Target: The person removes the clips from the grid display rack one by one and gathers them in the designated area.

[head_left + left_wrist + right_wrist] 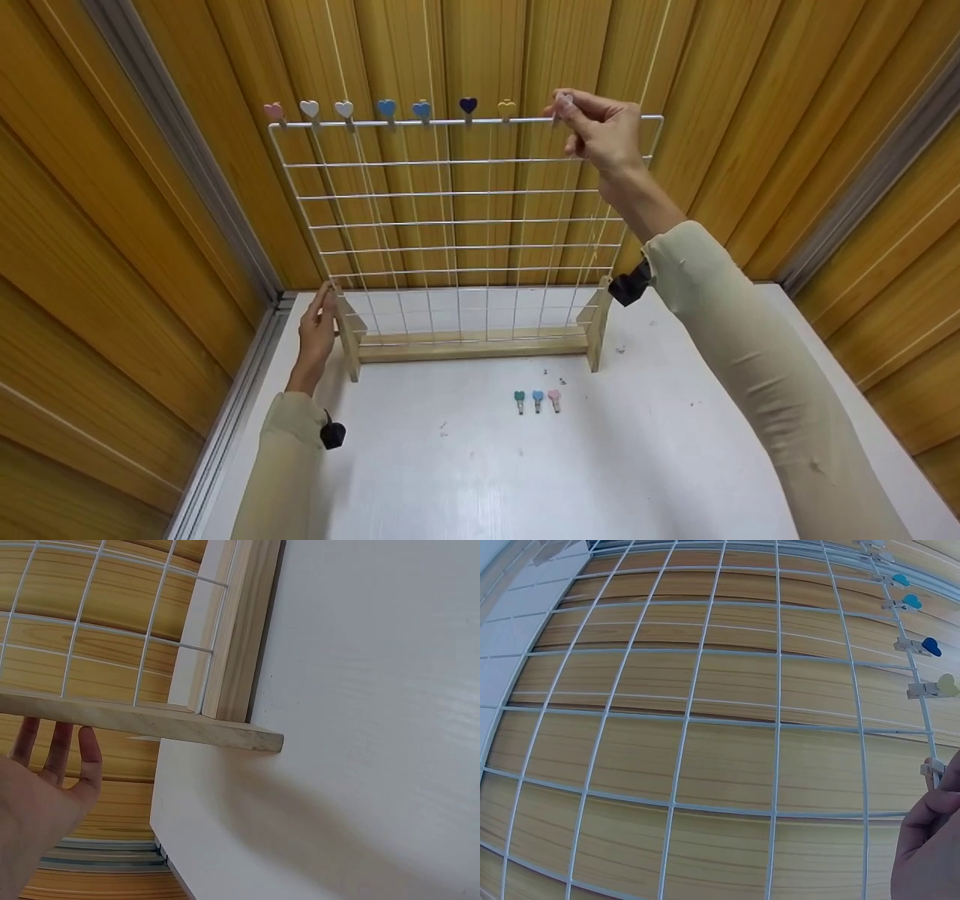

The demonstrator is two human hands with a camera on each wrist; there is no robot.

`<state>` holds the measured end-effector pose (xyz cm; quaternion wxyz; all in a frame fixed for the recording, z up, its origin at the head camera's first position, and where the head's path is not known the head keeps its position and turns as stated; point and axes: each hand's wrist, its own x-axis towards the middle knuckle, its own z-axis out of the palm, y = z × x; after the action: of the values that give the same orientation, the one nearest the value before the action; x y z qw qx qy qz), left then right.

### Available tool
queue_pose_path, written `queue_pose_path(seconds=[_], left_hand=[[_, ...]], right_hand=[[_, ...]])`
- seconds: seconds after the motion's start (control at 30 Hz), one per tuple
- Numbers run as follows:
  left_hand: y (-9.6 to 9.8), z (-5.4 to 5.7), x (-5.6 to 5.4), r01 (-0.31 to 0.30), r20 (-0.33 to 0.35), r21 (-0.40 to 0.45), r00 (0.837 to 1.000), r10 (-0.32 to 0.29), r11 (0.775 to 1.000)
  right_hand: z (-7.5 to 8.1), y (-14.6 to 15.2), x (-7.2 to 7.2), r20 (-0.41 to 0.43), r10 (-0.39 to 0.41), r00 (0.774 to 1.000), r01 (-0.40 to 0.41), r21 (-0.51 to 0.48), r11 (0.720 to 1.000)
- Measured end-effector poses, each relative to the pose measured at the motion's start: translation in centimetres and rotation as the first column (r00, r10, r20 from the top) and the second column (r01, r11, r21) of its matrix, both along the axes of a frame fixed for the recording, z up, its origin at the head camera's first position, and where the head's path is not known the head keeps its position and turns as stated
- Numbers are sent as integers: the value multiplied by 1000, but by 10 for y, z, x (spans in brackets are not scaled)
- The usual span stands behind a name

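Note:
My right hand pinches a small clothespin with a pale heart between thumb and fingers, at the top bar of a white wire grid. In the right wrist view the clothespin's body overlaps that bar, its heart hidden by the hand. Left of it, several heart clothespins stand along the bar, among them a yellow one, a dark blue one and a pink one. My left hand rests its fingertips against the left wooden leg of the grid's stand.
Three more heart clothespins lie in a row on the white table: green, blue and pink. A wooden crossbar joins the stand's legs. Yellow wood-look walls enclose the table behind and at both sides.

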<state>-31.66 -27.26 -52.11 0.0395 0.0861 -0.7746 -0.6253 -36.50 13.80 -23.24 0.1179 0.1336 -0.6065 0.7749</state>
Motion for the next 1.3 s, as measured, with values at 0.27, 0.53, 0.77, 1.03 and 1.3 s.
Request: queue_pose_path(seconds=[0.27, 0.53, 0.77, 1.03, 1.3], left_hand=[[0, -1, -2, -6, -2, -5, 1000, 6, 1000], [1, -5, 1, -5, -17, 10, 1000, 5, 1000], [-1, -4, 0, -13, -64, 11, 998, 13, 1000], [6, -5, -5, -5, -45, 16, 999, 6, 1000], [1, -5, -5, -17, -40, 11, 999, 17, 1000]], right_hand=[[-4, -4, 0, -5, -14, 1000, 14, 13, 1000], [-3, 1, 3, -4, 17, 1000, -17, 55, 998], [0, 2, 3, 46, 64, 997, -66, 51, 997], [-1, 6, 5, 62, 35, 997, -32, -52, 998], [-4, -2, 6, 59, 27, 998, -13, -226, 974]])
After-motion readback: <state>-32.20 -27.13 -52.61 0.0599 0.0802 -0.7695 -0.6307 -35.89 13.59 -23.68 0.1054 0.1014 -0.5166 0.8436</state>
